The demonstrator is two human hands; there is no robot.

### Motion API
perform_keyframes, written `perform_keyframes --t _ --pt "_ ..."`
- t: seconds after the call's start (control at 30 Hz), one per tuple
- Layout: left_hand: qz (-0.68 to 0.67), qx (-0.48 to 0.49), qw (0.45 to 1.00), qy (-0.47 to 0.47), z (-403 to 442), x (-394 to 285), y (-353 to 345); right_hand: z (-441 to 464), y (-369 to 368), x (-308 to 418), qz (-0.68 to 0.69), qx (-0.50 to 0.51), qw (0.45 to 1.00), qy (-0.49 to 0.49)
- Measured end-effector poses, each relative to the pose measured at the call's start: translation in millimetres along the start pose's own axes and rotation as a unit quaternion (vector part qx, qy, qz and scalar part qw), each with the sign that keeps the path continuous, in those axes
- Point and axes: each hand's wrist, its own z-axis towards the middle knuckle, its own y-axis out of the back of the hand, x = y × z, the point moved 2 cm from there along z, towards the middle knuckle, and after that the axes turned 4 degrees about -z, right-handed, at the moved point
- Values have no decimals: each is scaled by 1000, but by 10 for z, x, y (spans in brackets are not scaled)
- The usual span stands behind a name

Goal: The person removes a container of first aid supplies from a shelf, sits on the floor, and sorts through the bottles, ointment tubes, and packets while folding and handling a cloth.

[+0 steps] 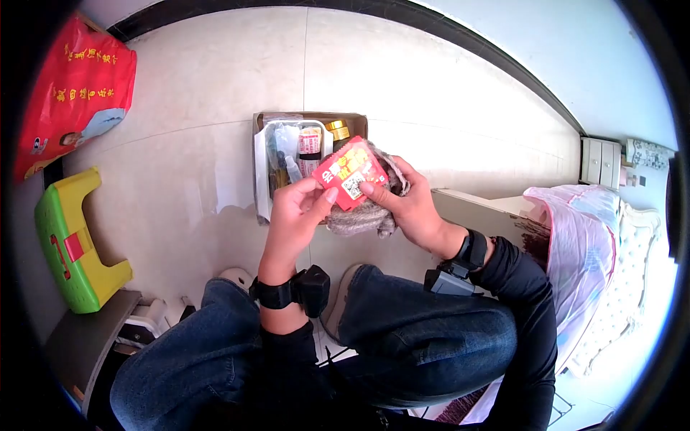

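My left hand (pixel 297 210) pinches the lower left corner of a red packet or card (pixel 343 167) with yellow and white print and a QR code. My right hand (pixel 418 213) presses its thumb on the right part of the same red piece. Its fingers go behind, around a fuzzy grey-brown knitted or furry item (pixel 359 219) that hangs beneath. Just beyond both hands stands an open cardboard box (pixel 316 116). Inside it are a white tray (pixel 261 158), a gold-lidded jar (pixel 337 130) and a red-and-white packet (pixel 310 141).
On the left are a green and yellow plastic stool (pixel 66 237) and a red bag (pixel 75 93). A bed with a pinkish cover (pixel 582 237) lies to the right. My knees frame the near floor (pixel 194 215), and a wall skirting (pixel 460 36) runs along the back.
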Motion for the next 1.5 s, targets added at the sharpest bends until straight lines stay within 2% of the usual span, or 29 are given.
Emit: perform_keyframes --t 0.17,0.5,0.7,0.83,0.93,0.97,1.03,1.07,1.13,1.17,1.23,1.27,1.3,1.33,1.4,1.5 --pt "4 -26 1000 -16 10 -12 25 -7 -2 -7 4 17 1000 -2" --pt "-3 -19 1000 -7 -9 -21 36 10 38 -74 -14 27 999 -18" --pt "2 -12 1000 -5 11 -31 25 16 41 -53 51 51 996 -57" --pt "8 -34 998 -53 17 -24 104 49 83 8 69 36 997 -27" --pt "5 -44 996 -76 20 -48 164 96 162 113 -20 -60 997 53" --pt "-14 -51 995 -86 23 -68 167 111 202 152 -98 -83 987 93" --pt "-23 -50 995 -84 26 -101 160 150 276 177 -273 -114 919 260" --pt "-44 -59 993 -96 34 -118 144 172 280 173 -270 -116 919 261" --pt "-69 -81 989 -106 39 -138 108 166 280 209 -354 -152 851 357" --pt "-69 -79 989 -106 37 -149 100 171 290 220 -354 -155 850 357" --pt "-65 -162 983 -63 16 -143 130 135 264 259 -476 -132 747 446" --pt "-64 -159 983 -60 7 -141 142 110 274 254 -533 -122 697 465" --pt "-39 -204 976 -70 -12 -146 187 90 276 259 -534 -127 698 460" --pt "-12 -248 965 -81 -31 -157 241 79 238 269 -564 -101 676 464" --pt "35 -254 962 -90 -78 -213 349 118 163 218 -600 -63 637 479" --pt "91 -277 949 -124 -127 -294 421 172 -49 258 -604 -15 652 458"
